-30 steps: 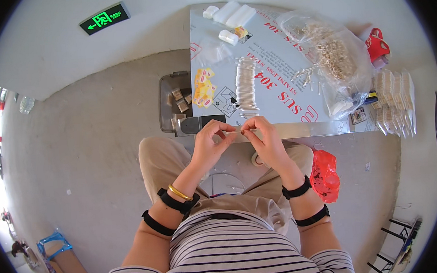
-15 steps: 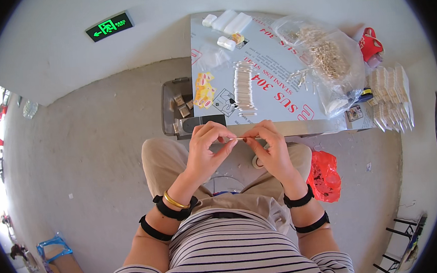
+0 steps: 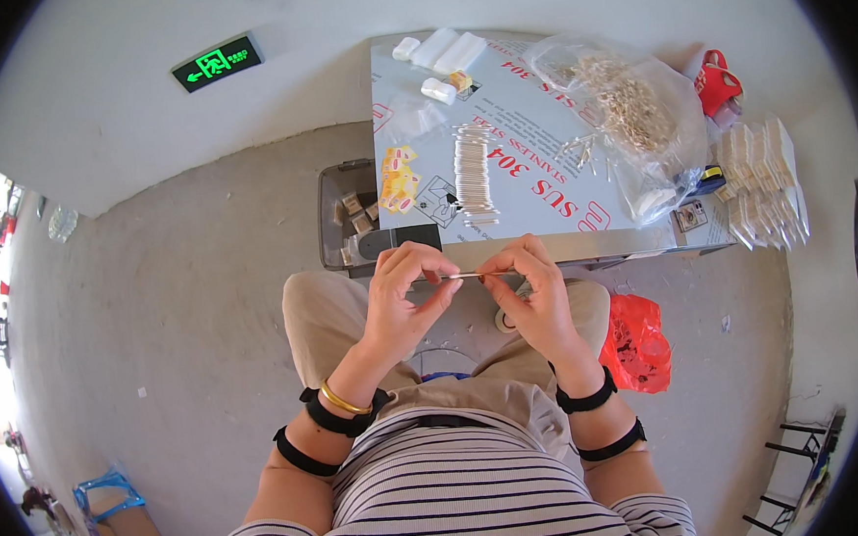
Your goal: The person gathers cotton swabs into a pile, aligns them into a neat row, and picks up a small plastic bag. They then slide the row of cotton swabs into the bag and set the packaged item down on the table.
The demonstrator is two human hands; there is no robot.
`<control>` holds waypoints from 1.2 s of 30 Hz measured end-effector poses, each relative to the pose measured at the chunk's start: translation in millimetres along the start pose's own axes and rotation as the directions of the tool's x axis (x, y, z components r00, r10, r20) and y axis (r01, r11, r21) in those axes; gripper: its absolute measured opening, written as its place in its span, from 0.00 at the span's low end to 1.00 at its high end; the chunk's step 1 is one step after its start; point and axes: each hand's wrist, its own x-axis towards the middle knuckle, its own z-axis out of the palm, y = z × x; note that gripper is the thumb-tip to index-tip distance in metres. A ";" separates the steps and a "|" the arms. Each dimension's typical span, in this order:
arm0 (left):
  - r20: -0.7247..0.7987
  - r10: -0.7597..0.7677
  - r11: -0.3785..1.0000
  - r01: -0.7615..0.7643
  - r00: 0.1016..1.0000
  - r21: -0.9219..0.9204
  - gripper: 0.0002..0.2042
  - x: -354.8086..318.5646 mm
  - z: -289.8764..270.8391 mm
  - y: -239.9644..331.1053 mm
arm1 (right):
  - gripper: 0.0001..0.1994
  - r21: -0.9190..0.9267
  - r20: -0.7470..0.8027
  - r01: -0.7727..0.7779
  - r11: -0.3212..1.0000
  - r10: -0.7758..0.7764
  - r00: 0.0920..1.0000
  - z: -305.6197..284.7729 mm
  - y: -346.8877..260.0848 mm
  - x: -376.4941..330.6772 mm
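My left hand (image 3: 403,297) and my right hand (image 3: 533,289) are raised just in front of the table's near edge. A thin cotton swab (image 3: 468,274) lies level between them, each hand pinching it near one end with thumb and fingertips. The fingers cover its tips. On the table behind, a neat column of cotton swabs (image 3: 475,177) lies side by side. Left of it are several yellow-and-white printed paper cards (image 3: 399,183). A large clear plastic bag (image 3: 672,140) at the right holds a heap of loose swabs (image 3: 625,104), and a few have spilled beside it.
White packets (image 3: 448,49) lie at the table's back. Stacked clear packs (image 3: 763,184) sit at its right end, near a red item (image 3: 717,83). A grey bin (image 3: 332,205) with small boxes stands left of the table. A red plastic bag (image 3: 636,344) lies on the floor.
The view has shifted slightly. Both hands keep the cotton swab pinched in nearly the same place, with a little more of it showing between the fingertips.
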 end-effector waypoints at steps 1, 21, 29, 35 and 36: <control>0.002 0.001 1.000 -0.001 1.000 0.000 0.08 0.5 0.1 3.3 | 0.08 0.005 -0.008 0.005 1.000 -0.005 1.000 -0.8 -1.0 -0.8; 0.070 -0.061 0.997 0.064 0.996 -0.036 0.06 0.2 12.4 -16.7 | 0.05 0.025 -0.015 -0.101 0.995 0.102 0.995 -7.0 24.3 -9.3; 0.082 -0.112 0.994 0.112 0.990 0.005 0.07 7.4 14.7 -31.4 | 0.05 0.082 -0.004 -0.208 0.975 0.209 0.978 -2.6 43.8 -0.6; 0.157 -0.212 0.974 0.196 0.965 0.113 0.16 11.0 24.1 -62.2 | 0.04 -0.018 -0.014 -0.159 0.987 0.159 0.987 4.8 96.2 10.6; 0.168 -0.355 0.931 0.332 0.920 0.151 0.20 10.6 26.3 -65.0 | 0.04 -0.014 -0.010 -0.166 0.986 0.165 0.986 8.4 117.5 11.8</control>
